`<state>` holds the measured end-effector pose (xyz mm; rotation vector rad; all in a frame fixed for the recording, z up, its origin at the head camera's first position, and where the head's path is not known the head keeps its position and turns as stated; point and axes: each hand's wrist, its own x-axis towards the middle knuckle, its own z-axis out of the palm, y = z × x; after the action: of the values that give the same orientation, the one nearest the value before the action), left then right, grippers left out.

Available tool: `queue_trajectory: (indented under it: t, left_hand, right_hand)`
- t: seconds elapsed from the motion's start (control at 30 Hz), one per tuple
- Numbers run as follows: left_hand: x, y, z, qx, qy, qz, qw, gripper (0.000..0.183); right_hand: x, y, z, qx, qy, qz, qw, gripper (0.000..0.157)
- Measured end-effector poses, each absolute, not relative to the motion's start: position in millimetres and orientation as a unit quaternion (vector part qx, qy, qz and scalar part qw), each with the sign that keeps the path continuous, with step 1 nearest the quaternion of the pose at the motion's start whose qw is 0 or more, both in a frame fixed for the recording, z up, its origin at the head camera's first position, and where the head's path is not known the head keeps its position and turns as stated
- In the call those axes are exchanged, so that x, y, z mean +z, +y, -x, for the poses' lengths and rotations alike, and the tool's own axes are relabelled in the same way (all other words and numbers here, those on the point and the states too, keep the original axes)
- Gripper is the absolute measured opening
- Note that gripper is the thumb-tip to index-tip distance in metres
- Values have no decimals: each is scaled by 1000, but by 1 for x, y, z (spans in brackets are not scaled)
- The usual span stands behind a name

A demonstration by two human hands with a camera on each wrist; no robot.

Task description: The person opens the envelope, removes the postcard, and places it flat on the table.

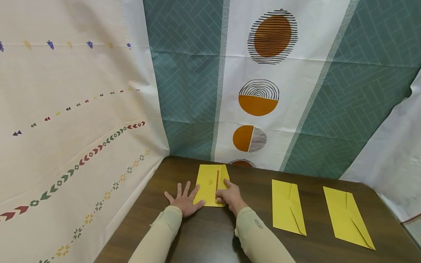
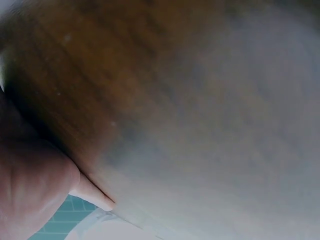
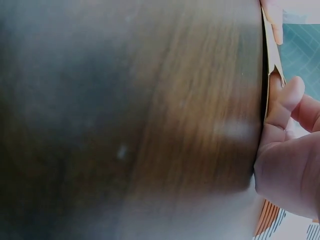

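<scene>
A yellow envelope (image 1: 205, 175) lies on the dark wooden table, its flap side up and the flap along its right side. An orange-brown strip (image 1: 217, 179) runs lengthwise beside the flap. My left hand (image 1: 185, 202) spreads its fingers flat, with thumb and forefinger over the envelope's lower left edge. At the lower right, my right hand (image 1: 231, 197) pinches the envelope near the flap, its forefinger pointing up along the right side. From the right wrist, the envelope's edge (image 3: 271, 47) stands slightly parted beside the thumb (image 3: 290, 95). The left wrist view shows mostly blurred table and part of the left hand (image 2: 35, 190).
Two more yellow envelopes, a nearer one (image 1: 283, 204) and a farther one (image 1: 343, 215), lie to the right on the table (image 1: 253, 212). A patterned curtain (image 1: 187, 91) hangs behind the table, and a cream cloth (image 1: 82, 146) hangs along the left.
</scene>
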<state>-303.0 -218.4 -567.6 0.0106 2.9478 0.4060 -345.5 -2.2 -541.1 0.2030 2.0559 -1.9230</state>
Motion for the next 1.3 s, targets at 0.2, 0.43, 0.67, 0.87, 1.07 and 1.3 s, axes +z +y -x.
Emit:
queue_trajectory:
  t: [0.2, 0.43, 0.67, 0.87, 1.07, 1.3]
  left_hand:
    - [-576, -221, 307, 133, 988, -7, 82, 90]
    - [-580, -224, 312, 140, 987, -6, 73, 86]
    - [-579, -225, 311, 140, 987, -6, 79, 87]
    - [-581, -226, 312, 144, 986, -6, 84, 89]
    - [-582, -227, 314, 150, 986, -8, 67, 88]
    - [-587, -227, 314, 149, 987, -9, 65, 89]
  right_hand:
    - [-544, -1, 346, -677, 720, -88, 123, 86]
    - [-548, 6, 350, -669, 732, -52, 122, 68]
    - [-548, 12, 350, -602, 784, 35, 145, 52]
    - [-546, 14, 351, -586, 794, 34, 160, 51]
    - [-546, 14, 353, -588, 792, 36, 161, 52]
    - [-545, 14, 349, -590, 790, 42, 162, 53]
